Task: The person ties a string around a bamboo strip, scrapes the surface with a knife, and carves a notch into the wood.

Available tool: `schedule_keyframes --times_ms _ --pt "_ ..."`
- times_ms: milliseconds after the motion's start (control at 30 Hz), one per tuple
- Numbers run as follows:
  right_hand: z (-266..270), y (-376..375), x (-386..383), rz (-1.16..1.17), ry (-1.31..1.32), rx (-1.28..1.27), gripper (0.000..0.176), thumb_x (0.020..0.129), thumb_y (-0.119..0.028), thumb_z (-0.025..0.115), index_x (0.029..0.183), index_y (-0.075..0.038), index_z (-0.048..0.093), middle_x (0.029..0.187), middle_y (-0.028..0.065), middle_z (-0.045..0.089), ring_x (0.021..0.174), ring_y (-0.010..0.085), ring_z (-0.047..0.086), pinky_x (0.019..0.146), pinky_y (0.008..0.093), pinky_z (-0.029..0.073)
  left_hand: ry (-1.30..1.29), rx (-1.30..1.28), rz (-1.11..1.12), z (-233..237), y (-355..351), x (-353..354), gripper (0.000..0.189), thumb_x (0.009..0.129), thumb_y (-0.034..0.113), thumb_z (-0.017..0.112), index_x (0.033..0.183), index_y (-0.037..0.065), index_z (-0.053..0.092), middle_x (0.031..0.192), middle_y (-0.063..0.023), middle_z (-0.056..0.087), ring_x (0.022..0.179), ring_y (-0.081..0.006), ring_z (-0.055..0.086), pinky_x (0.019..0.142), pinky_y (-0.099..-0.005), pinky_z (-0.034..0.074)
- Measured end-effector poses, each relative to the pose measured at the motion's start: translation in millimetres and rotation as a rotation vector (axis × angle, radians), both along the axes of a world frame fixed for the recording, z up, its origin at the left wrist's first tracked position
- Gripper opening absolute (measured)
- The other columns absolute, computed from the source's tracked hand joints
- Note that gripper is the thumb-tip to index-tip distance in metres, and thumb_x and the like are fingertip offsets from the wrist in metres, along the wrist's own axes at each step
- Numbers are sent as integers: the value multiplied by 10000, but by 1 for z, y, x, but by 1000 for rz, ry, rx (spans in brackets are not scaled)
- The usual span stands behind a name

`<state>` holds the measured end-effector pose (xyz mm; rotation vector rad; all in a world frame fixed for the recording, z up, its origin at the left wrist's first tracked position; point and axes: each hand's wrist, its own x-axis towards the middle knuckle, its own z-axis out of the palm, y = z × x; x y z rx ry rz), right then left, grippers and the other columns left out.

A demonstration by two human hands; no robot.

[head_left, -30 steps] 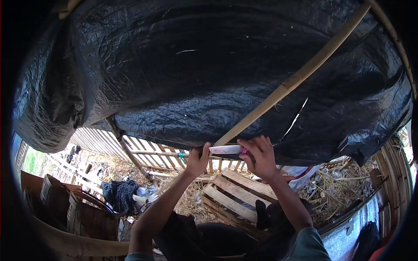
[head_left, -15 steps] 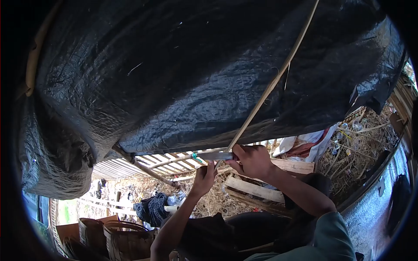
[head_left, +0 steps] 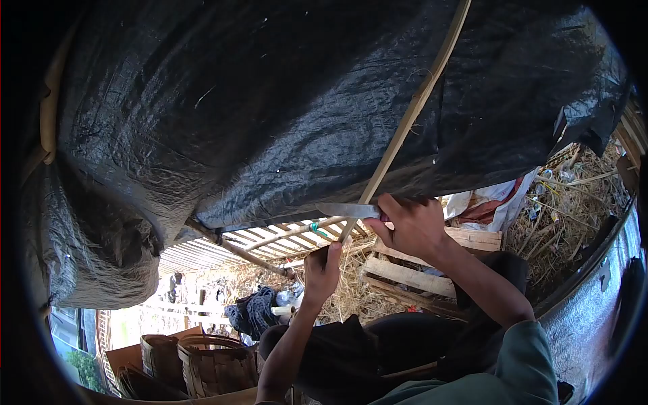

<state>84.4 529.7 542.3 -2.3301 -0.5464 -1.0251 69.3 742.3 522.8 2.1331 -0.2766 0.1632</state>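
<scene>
My right hand point(head_left: 415, 226) is closed around the handle of a knife point(head_left: 347, 210). The blade points left and lies across a long, thin bamboo strip point(head_left: 408, 118), which slants from the top of the view down between my hands. Lower down, my left hand point(head_left: 321, 273) grips that strip near its lower end, thumb raised along it. The blade sits a short way above my left thumb. My right fingers hide most of the knife handle.
A black plastic sheet point(head_left: 270, 101) hangs over the upper view. Below it are a slatted bamboo fence point(head_left: 202, 256), wooden boards point(head_left: 412, 275) on straw and a dark bundled cloth point(head_left: 253, 312). Woven baskets point(head_left: 212, 368) stand at lower left, with a metal sheet point(head_left: 584, 331) at right.
My right hand has moved the knife up the strip, widening the gap to my left hand, which still grips the strip. The whole view has shifted slightly.
</scene>
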Motion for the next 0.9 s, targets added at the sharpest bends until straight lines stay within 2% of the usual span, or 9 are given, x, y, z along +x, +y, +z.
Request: schedule_keyframes --times_ms 100,233,367,467,567,733,833,867,900 --pt "1 5 -3 5 -40 -19 301 797 -370 687 813 -87 587 552 3 591 445 173 581 410 300 434 19 -19 -6 -5 8 -2 409 956 324 487 756 -27 557 566 -81 494 545 -168 440 542 -362 365" --pt "0 8 -5 31 -106 -38 314 797 -375 687 760 -92 555 555 4 584 447 177 580 418 295 433 98 -7 23 -14 13 -1 428 958 340 482 719 -13 522 554 -40 440 554 -139 408 533 -347 347" --pt "1 -2 4 49 -19 -14 314 803 -361 682 741 -91 536 565 4 578 468 187 585 433 303 434 153 -31 -42 -18 14 7 536 1001 424 310 582 95 370 534 49 310 494 -71 283 458 -283 229" --pt "-2 1 4 43 0 -25 301 809 -345 677 749 -86 535 587 2 581 497 192 595 451 305 439 440 -114 -113 9 11 11 593 987 525 226 592 107 373 519 48 295 455 -76 282 436 -265 228" --pt "-10 6 7 45 19 -38 281 809 -330 679 777 -85 543 615 1 595 529 188 607 466 302 445 548 -55 -199 13 32 26 644 968 580 171 624 94 416 493 36 302 420 -94 315 419 -246 252" --pt "-6 6 12 53 -6 -40 263 810 -315 681 829 -81 563 639 -8 613 539 166 612 467 290 449 420 -134 -88 26 19 16 696 987 525 246 617 20 551 490 -57 529 407 -116 496 403 -256 386" --pt "-2 10 9 42 -48 -35 256 818 -319 676 844 -87 573 607 -19 605 487 155 597 437 285 440 357 -80 -179 10 24 17 686 991 510 257 683 -6 587 511 -42 551 412 -101 498 417 -251 401" --pt "-1 11 8 46 -47 -25 257 820 -325 675 846 -90 574 592 -22 600 466 154 587 424 287 434 358 -90 -244 6 29 16 568 999 430 344 789 -21 617 532 -33 560 424 -92 499 429 -254 396" --pt "0 11 7 50 -46 -18 258 821 -330 675 848 -94 575 578 -25 594 446 152 578 411 289 429 272 -43 -236 3 28 13 505 994 387 383 808 -20 619 531 -35 554 430 -91 500 431 -260 393"
